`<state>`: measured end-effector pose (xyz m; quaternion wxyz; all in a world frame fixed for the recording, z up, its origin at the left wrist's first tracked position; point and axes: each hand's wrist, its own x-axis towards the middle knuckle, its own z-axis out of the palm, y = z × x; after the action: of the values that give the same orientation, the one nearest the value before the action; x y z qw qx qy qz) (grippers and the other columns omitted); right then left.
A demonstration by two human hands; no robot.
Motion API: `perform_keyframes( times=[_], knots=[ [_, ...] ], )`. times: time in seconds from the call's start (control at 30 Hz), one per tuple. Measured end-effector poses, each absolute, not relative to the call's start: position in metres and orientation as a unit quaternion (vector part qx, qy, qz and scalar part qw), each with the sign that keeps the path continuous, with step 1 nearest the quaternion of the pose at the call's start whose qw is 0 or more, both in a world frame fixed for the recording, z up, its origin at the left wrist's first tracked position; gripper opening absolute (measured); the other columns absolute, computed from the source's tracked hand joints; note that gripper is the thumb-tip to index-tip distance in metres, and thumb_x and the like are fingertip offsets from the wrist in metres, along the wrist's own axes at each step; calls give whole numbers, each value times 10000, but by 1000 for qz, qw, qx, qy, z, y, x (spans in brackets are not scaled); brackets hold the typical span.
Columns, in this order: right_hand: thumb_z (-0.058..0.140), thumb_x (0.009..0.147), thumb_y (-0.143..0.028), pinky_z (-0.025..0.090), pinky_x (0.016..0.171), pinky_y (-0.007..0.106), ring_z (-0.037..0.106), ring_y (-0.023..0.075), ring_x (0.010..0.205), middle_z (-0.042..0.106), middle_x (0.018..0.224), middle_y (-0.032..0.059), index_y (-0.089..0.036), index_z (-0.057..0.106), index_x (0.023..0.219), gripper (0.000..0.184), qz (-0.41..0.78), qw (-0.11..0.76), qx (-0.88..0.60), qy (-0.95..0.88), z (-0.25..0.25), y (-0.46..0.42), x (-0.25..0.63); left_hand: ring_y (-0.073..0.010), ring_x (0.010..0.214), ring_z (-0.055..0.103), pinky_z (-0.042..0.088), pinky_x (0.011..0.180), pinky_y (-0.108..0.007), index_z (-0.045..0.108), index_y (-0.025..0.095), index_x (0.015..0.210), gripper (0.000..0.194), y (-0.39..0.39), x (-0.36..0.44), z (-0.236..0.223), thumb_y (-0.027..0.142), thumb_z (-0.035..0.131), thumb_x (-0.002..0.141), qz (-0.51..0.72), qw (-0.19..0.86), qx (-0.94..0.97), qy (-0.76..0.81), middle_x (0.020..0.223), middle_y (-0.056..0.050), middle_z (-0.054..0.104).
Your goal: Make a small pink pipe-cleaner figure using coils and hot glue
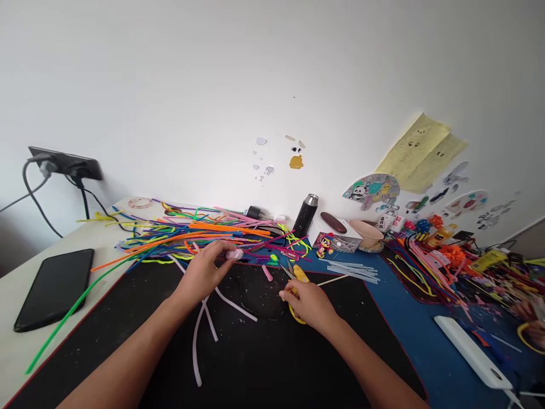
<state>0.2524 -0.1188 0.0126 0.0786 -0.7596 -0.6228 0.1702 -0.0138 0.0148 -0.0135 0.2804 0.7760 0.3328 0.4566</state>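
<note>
My left hand (pixel 207 270) pinches a small pale pink bundle (pixel 234 254), which looks like coiled pipe cleaner. Pale lilac pipe cleaners (pixel 196 346) trail below that hand onto the black mat (pixel 255 375); whether they join the bundle is hidden. My right hand (pixel 310 304) is closed around yellow-handled scissors (pixel 297 317), their blades pointing up and to the left, a short way right of the bundle. Just beyond its fingers is a yellow tool (pixel 301 275), partly covered. A short pink piece (pixel 267 273) lies between the hands.
Behind the mat spreads a heap of coloured pipe cleaners (pixel 170 236). A black flask (pixel 305 216), a white box (pixel 336 233), a bowl (pixel 366 232) and translucent sticks (pixel 353 270) stand or lie right of it. A tablet (pixel 55 288) is at left. Another person's hand (pixel 534 329) shows far right.
</note>
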Motion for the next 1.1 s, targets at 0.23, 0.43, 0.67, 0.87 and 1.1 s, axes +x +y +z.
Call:
perform_keyframes(
  times=[0.23, 0.43, 0.67, 0.87, 1.1],
  knots=[
    [634, 979, -410, 304, 593, 288, 692, 227, 744, 767, 784, 43, -263, 773, 918, 212, 105, 58, -799, -590, 10, -120, 247, -224, 867, 721, 605, 788, -355, 685, 233, 1001, 291, 13, -14, -10, 513, 615, 968, 466, 292, 767, 333, 1015, -74, 748],
    [584, 991, -400, 381, 604, 291, 719, 224, 668, 762, 696, 31, -262, 780, 946, 244, 136, 118, -801, -571, 13, -126, 250, -216, 867, 714, 599, 809, -357, 682, 209, 983, 356, 7, -8, -7, 535, 747, 856, 479, 461, 676, 316, 952, -62, 737],
    [573, 974, -493, 451, 629, 290, 733, 226, 640, 749, 609, 16, -233, 799, 976, 344, 212, 231, -780, -542, 25, -125, 251, -168, 760, 695, 582, 746, -306, 718, 176, 912, 405, -11, 10, -9, 409, 947, 671, 409, 723, 500, 247, 851, -32, 741],
    [579, 975, -487, 468, 559, 258, 720, 208, 593, 726, 604, 8, -220, 813, 988, 355, 266, 312, -711, -571, 24, -118, 225, -150, 767, 711, 584, 794, -270, 753, 142, 851, 355, -34, 26, -12, 300, 985, 634, 323, 823, 411, 221, 851, -49, 747],
    [599, 975, -553, 526, 528, 258, 733, 212, 643, 746, 723, 43, -197, 799, 1011, 410, 333, 397, -640, -568, 17, -106, 198, -151, 790, 710, 613, 838, -301, 791, 144, 932, 279, -32, 20, -10, 266, 936, 728, 337, 855, 348, 184, 934, -71, 751]
  ],
)
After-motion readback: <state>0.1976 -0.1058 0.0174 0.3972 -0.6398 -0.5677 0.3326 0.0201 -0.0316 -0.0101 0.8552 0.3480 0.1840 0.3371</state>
